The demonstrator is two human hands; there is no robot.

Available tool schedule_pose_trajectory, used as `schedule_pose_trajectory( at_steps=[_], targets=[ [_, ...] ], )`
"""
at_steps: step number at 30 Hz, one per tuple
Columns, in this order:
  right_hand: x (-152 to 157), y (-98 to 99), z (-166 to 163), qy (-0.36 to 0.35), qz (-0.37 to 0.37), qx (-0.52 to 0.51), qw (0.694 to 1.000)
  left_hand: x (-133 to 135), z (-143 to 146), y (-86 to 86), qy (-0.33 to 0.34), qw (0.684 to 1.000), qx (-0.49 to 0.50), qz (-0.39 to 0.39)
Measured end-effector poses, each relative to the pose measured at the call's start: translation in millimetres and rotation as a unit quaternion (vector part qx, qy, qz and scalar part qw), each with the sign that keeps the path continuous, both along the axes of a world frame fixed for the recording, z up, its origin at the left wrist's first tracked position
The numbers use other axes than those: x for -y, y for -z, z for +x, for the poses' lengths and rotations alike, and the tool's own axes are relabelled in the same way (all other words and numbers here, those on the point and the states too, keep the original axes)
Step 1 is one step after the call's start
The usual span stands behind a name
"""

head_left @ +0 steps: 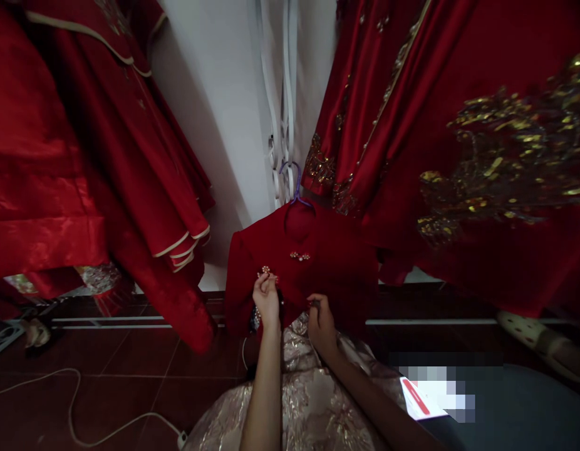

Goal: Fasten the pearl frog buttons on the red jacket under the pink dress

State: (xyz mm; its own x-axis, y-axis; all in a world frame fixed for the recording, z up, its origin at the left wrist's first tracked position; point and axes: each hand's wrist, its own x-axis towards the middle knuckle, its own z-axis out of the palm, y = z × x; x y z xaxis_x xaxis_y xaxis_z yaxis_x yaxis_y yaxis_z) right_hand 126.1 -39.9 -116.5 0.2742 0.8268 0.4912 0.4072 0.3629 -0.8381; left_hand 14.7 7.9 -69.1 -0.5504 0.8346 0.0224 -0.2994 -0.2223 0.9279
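A small red jacket [337,263] hangs on a purple hanger [295,188] in front of me. It has a gold clasp [300,255] at the chest. My left hand [266,294] pinches the jacket's left front edge at a second gold clasp [266,271]. My right hand [322,321] is closed on the right front edge lower down. Below the jacket spreads a pale gold brocade skirt [309,401].
Large red garments hang at the left [83,156] and, with gold embroidery, at the right [482,150]. A white wall and a white rack [283,113] lie behind. A white cable [74,407] runs over the dark red tiled floor. A shoe [534,338] shows at the right.
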Motion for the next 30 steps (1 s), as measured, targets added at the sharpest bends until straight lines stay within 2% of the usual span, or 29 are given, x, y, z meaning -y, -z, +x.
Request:
schedule_pose_trajectory(
  at_steps=[2, 4, 7, 9, 12, 14, 19, 23, 30],
  targets=[
    [-0.1, -0.1, -0.2, 0.0, -0.003, -0.003, 1.0, 7.2, 2.1, -11.4, -0.072, 0.989, -0.127, 0.029],
    [0.2, -0.8, -0.6, -0.001, -0.007, -0.005, 1.0, 13.3, 4.4, -28.4, -0.079, 0.944, -0.31, 0.086],
    [1.0, -2.9, -1.5, -0.001, -0.008, -0.009, 1.0, 12.7, 6.2, -57.7, 0.008, 0.814, -0.56, 0.156],
    [1.8, -4.3, -1.7, -0.001, -0.011, -0.013, 1.0, 4.6, 5.4, -74.0, 0.031, 0.73, -0.661, 0.169],
    [2.6, -5.8, -1.4, -0.002, -0.011, -0.016, 1.0, -12.8, 1.8, -89.2, 0.029, 0.639, -0.748, 0.177],
    [2.7, -6.1, -1.0, -0.003, -0.007, -0.017, 1.0, -23.2, -0.7, -94.5, 0.037, 0.601, -0.773, 0.198],
    [1.9, -5.6, -0.8, -0.008, -0.016, -0.019, 1.0, -38.2, -2.1, -101.0, 0.085, 0.559, -0.789, 0.239],
    [1.5, -5.8, -1.0, -0.009, -0.012, -0.022, 1.0, -40.6, -2.9, -106.1, 0.096, 0.527, -0.807, 0.249],
    [1.2, -5.3, -0.8, -0.012, -0.019, -0.013, 1.0, -36.9, -12.1, -119.6, 0.165, 0.509, -0.801, 0.269]
  ],
)
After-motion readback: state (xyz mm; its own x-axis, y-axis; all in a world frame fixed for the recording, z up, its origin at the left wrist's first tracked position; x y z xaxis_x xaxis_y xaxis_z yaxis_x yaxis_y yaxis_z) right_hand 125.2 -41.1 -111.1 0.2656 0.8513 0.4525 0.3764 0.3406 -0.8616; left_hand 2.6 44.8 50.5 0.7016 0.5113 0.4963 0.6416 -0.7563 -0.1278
